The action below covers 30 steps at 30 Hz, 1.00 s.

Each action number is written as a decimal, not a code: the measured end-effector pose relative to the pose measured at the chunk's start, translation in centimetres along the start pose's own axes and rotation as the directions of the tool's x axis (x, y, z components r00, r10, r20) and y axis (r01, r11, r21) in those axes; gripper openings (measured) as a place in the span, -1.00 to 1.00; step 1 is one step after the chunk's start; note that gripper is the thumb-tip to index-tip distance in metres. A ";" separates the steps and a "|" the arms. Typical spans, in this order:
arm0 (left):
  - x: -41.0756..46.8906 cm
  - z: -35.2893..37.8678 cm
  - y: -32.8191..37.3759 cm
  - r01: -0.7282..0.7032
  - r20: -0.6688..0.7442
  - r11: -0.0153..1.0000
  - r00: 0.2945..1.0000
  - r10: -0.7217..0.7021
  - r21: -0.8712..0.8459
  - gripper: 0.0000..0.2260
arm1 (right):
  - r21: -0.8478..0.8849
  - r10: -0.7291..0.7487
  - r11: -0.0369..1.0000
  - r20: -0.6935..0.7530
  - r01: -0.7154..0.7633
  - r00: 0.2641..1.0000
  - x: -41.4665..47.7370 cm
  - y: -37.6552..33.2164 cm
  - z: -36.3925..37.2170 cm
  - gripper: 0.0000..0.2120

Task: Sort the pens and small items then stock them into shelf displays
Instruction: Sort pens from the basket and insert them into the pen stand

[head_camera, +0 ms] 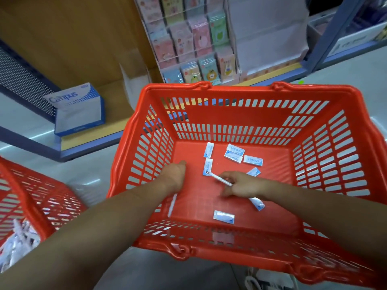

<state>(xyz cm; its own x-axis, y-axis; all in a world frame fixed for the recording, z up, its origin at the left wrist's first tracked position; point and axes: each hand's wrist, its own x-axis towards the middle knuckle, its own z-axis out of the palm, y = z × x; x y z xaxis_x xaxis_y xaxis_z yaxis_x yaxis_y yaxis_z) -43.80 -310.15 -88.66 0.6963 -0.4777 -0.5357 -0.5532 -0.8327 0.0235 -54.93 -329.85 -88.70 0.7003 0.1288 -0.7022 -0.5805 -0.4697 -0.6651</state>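
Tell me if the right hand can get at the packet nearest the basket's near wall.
Probably yes: the packet lies uncovered on the floor of the basket beside the right hand, though its grip holds a white pen.

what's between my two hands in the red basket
Head view: a small blue-and-white Campus packet and the tip of the white pen in the right hand.
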 end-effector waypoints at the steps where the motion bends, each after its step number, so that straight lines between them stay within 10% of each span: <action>1: 0.0 0.4 0.1 0.009 -0.001 0.996 1.000 -0.009 -0.088 -0.64 | 0.047 0.011 0.999 0.008 -0.011 1.000 0.1 0.0 0.1 -0.67; 6: 0.2 -0.3 1.0 0.105 0.046 0.902 0.995 -0.094 -0.418 -0.63 | 0.323 0.076 0.945 -0.057 -0.053 0.995 1.1 -0.1 1.1 -0.81; 19: -0.5 1.5 5.2 0.140 0.106 0.911 0.989 -0.107 -0.388 -0.46 | 0.581 0.152 0.801 0.036 -0.144 0.988 1.0 -1.1 2.1 -0.76; 25: -1.0 -2.6 4.6 0.241 0.236 0.299 0.970 -0.054 -0.923 -0.59 | 0.692 -0.003 0.716 0.141 -0.097 0.990 -0.1 -3.4 0.5 -0.74; 30: -3.7 -11.0 3.9 0.169 0.181 0.131 0.980 0.083 -0.977 -0.78 | 0.729 -0.183 0.681 0.077 0.070 0.980 -2.8 -8.3 -2.3 -0.81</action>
<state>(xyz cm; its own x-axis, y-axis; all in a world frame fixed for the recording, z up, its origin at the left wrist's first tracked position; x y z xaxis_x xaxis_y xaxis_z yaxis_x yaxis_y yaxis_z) -43.53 -314.70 -77.27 0.5538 -0.4863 -0.6759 0.4923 -0.4634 0.7368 -51.10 -328.28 -80.59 0.7607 0.2794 -0.5859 -0.6491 0.3252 -0.6876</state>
